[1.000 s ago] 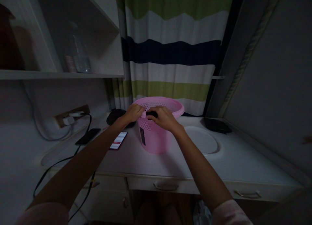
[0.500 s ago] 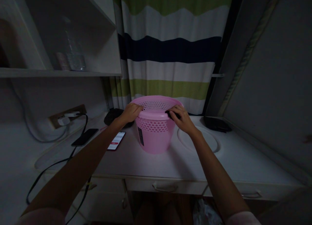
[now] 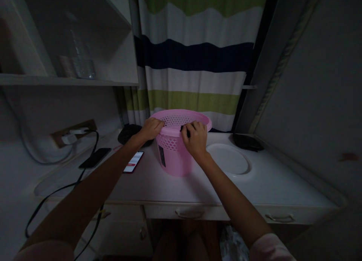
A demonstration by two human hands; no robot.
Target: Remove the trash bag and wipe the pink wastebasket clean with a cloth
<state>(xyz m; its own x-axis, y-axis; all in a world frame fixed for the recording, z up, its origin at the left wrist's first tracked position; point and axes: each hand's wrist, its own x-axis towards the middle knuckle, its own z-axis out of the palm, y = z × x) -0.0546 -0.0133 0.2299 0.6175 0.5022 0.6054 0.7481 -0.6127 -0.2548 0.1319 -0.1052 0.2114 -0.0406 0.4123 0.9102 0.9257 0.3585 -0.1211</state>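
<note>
Pink basket (image 3: pixel 177 161): likely light, slightly flexible plastic; smooth wall may slip, rim (image 3: pixel 171 130) best hold. Left hand (image 3: pixel 152 128) grips rim; right hand (image 3: pixel 196 138) closed round black object (image 3: pixel 182 128) at rim.

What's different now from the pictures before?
The right hand, holding the small black thing, slid right along the front rim of the pink basket, then came partway back left. Nothing was let go. The left hand stayed on the rim, and the basket and lit phone stayed put.
</note>
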